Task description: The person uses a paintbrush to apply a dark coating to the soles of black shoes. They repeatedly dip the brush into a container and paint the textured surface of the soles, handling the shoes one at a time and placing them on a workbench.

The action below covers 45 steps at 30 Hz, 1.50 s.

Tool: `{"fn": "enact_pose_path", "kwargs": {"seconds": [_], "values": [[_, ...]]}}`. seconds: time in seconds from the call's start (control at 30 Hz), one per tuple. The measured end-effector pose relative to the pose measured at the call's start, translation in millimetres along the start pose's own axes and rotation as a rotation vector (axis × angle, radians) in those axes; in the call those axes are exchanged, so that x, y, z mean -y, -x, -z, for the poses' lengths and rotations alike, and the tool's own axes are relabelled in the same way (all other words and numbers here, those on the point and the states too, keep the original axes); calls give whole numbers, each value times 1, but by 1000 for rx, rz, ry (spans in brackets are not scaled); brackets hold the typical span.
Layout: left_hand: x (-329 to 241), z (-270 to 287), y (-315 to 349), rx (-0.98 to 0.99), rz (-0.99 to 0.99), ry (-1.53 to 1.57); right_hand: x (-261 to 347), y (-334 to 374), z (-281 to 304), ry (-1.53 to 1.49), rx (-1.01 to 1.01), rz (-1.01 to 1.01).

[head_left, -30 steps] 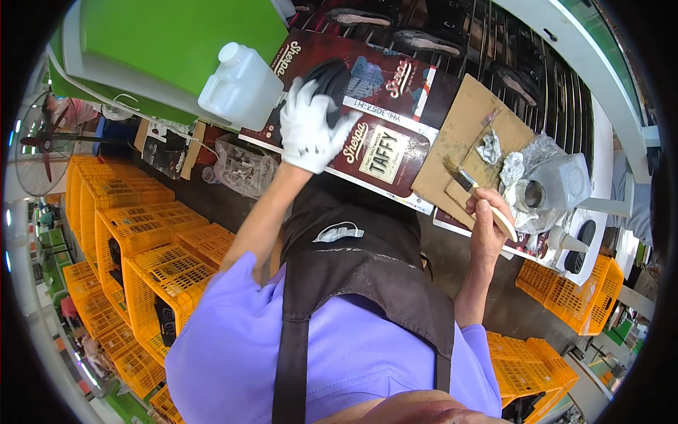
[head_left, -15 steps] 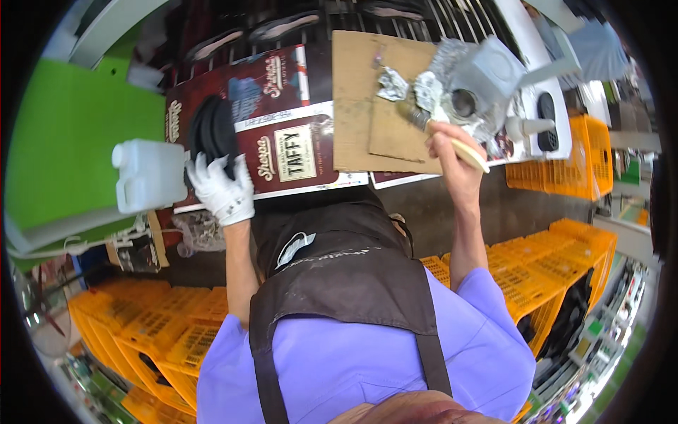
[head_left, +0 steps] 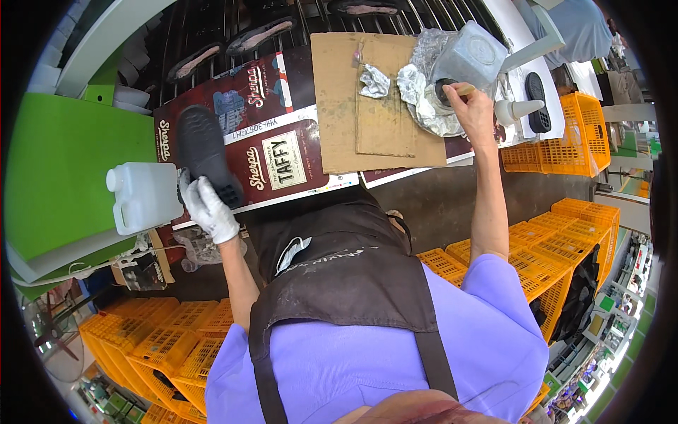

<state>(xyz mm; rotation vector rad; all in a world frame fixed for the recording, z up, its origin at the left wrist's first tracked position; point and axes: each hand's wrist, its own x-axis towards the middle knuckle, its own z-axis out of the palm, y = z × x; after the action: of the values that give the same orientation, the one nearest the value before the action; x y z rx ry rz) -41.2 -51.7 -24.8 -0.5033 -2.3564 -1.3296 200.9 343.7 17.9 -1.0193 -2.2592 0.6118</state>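
A black shoe sole (head_left: 201, 141) lies lengthwise over the maroon printed cardboard (head_left: 282, 187) on the left of the bench. Its near end is held by my left hand (head_left: 209, 210), in a white glove, with the fingers closed at its edge. My bare right hand (head_left: 473, 116) pinches a brush by its pale handle (head_left: 464, 90). The brush's head is hidden in the dark round opening of a translucent plastic jug (head_left: 470, 56), which lies tilted on crumpled clear plastic (head_left: 431, 53). Crumpled silvery wads (head_left: 374, 81) rest on the brown cardboard (head_left: 335, 106) beside it.
A white jug (head_left: 145, 194) stands left of my gloved hand, by a green surface (head_left: 85, 169). A squeeze bottle (head_left: 519, 111) and another black sole (head_left: 537, 102) lie at the right. Shoe parts (head_left: 261, 35) sit on the far rollers. Orange crates (head_left: 558, 240) stand behind me on both sides.
My right hand has moved away from me, taking the brush from over the brown cardboard into the jug's opening. The sole under my left hand now lies flatter and stretched out.
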Motion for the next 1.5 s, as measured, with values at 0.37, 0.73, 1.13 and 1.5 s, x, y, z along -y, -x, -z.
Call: {"fn": "enact_pose_path", "kwargs": {"seconds": [0.37,0.73,1.13,1.5], "values": [[-59,14,-21,112,718,1274,15,26,15,-570,-276,-174],[-82,-31,1,861,804,2112,10,27,31,-428,-80,-379],[-89,-42,13,948,845,1526,8,0,64,-19,591,91],[-83,-56,6,844,476,1373,22,8,93,-371,443,-154]]}}
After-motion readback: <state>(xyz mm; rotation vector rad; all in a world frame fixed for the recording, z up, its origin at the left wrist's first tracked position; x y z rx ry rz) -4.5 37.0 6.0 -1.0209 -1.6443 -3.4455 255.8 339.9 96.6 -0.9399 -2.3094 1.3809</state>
